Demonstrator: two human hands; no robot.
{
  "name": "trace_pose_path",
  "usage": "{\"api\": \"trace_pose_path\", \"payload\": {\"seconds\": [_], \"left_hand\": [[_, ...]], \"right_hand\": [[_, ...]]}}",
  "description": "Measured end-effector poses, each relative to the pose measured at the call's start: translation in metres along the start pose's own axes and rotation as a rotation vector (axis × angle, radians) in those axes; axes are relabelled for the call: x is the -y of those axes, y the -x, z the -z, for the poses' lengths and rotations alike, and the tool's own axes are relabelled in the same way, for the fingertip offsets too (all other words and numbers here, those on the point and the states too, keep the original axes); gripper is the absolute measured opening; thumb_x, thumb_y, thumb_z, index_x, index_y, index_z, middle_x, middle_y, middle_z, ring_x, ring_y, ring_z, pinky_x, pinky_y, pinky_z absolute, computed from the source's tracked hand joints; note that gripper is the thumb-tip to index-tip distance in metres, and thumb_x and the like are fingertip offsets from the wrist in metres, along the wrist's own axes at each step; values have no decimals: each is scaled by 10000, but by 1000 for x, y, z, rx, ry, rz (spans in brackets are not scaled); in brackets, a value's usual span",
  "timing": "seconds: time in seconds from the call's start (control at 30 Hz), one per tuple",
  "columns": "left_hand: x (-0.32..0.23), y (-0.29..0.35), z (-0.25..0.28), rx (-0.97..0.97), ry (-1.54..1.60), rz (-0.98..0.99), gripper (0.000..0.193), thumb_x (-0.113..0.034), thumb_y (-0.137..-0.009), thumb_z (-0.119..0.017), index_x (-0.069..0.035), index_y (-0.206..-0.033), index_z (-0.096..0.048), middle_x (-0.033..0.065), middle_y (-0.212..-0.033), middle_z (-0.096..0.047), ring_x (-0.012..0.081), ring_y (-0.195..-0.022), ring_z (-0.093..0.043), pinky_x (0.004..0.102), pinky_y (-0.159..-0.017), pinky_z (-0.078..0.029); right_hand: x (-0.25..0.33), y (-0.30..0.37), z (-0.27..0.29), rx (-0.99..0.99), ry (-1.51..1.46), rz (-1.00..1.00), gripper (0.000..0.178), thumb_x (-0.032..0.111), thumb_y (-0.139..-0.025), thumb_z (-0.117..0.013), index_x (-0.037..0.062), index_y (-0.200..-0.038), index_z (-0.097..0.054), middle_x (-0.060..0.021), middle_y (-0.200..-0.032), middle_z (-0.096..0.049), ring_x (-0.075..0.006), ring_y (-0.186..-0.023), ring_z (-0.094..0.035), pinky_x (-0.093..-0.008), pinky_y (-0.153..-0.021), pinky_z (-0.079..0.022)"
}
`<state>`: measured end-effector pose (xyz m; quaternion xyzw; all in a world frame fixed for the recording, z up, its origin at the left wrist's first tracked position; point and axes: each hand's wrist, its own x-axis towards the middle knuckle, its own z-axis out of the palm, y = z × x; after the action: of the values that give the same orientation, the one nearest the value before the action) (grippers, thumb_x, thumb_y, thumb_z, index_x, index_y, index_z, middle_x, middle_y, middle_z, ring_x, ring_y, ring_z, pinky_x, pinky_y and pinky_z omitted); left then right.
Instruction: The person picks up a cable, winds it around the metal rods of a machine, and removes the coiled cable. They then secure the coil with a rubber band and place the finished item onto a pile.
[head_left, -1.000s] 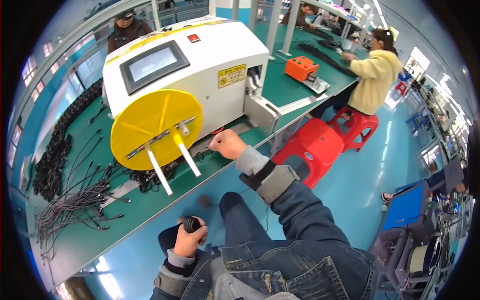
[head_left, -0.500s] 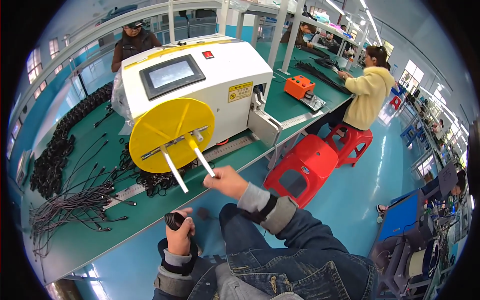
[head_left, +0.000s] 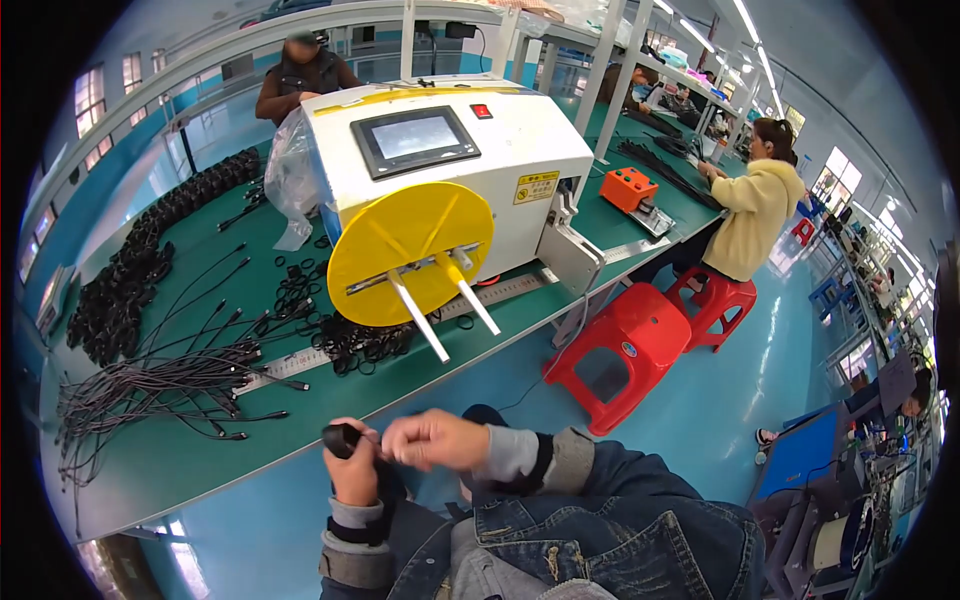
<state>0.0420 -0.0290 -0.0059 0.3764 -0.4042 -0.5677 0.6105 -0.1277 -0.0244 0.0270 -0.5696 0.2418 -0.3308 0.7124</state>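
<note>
A small black coil of cable [head_left: 340, 438] is gripped in my left hand [head_left: 355, 475], held just off the near edge of the bench. Close beside it, my right hand [head_left: 435, 441] is closed, its fingertips pinched together right at the coil. What those fingertips hold, if anything, is too small to make out. Beyond my hands stands a white winding machine [head_left: 520, 150] with a screen [head_left: 412, 137]. Its yellow disc [head_left: 400, 235] carries two bare metal prongs [head_left: 420, 318] that point toward me.
Loose dark cables [head_left: 160, 385] spread over the green bench [head_left: 200, 470] at left. Small black rings [head_left: 365, 345] lie below the disc, and a long pile of black coils [head_left: 110, 310] behind. Red stools [head_left: 640, 335] stand at right; a co-worker in yellow [head_left: 755, 200] sits beyond.
My right hand has left the prong tip and come down and left to meet my left hand at the coil. The view has shifted, so the machine appears farther right.
</note>
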Motion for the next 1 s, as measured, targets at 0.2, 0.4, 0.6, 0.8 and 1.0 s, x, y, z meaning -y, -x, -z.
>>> {"api": "trace_pose_path", "payload": {"seconds": [0.2,0.4,0.6,0.8,1.0], "left_hand": [[-14,-9,7,218,-125,124,145,-9,-719,-611,-57,-795,-497,13,-713,-499,92,-589,-492,232,-524,-415],[-20,2,-11,390,-356,410,149,-58,-738,-641,-36,-822,-520,12,-683,-520,91,-591,-507,243,-515,-415],[-2,4,-21,573,-613,347,252,-98,-697,-676,-18,-887,-531,24,-718,-553,65,-637,-493,227,-502,-404],[0,4,-32,602,-519,206,428,-138,-699,-682,-30,-1070,-497,57,-828,-563,84,-676,-497,238,-493,-399],[-6,8,-23,589,809,694,674,-391,-777,-601,-61,-1310,-351,118,-980,-547,163,-712,-500,247,-498,-380]], "right_hand": [[-6,9,5,54,32,-476,240,59,-853,-471,10,-1048,-603,-64,-764,-619,-106,-626,-580,-227,-542,-493],[41,1,37,-171,224,-376,315,66,-796,-537,34,-1107,-580,-36,-659,-596,-79,-522,-546,-191,-444,-435],[52,-11,34,191,1072,-2,517,122,-690,-700,34,-1133,-449,-40,-760,-612,-104,-676,-597,-207,-546,-450],[25,-7,39,172,974,28,505,165,-668,-738,25,-1061,-452,-62,-838,-613,-123,-704,-597,-220,-583,-455],[15,20,44,-145,-345,-290,233,110,-795,-597,24,-987,-496,-51,-795,-591,-85,-599,-559,-189,-449,-424]]}}
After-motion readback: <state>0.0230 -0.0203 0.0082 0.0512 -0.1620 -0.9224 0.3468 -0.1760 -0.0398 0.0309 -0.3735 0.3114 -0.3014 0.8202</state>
